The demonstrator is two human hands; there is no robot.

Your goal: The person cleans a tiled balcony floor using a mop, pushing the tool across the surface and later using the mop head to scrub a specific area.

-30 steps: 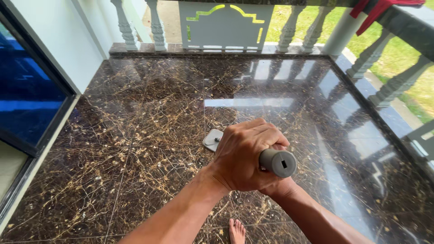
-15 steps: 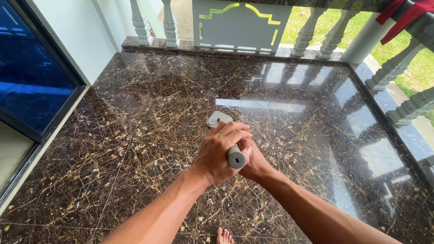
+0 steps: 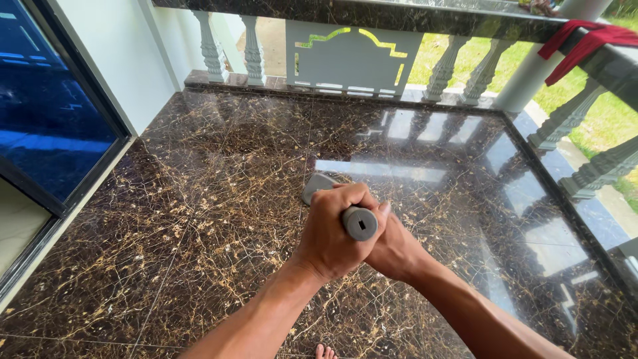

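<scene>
Both my hands grip a grey mop handle (image 3: 360, 223), seen end-on with its round cap towards me. My left hand (image 3: 332, 233) wraps the top of the handle. My right hand (image 3: 393, 250) holds it just below, partly hidden behind the left. The grey flat mop head (image 3: 316, 185) rests on the dark marble floor (image 3: 199, 199) just beyond my hands, mostly covered by them.
A white balustrade (image 3: 352, 60) with a marble top rail borders the far and right sides. A red cloth (image 3: 575, 43) hangs over the rail at the top right. A blue-tinted sliding glass door (image 3: 46, 119) stands at the left. My toes (image 3: 324, 351) show at the bottom edge.
The mop head was pushed away over the floor and has come back a little towards me. The view tilted up, showing more of the top rail.
</scene>
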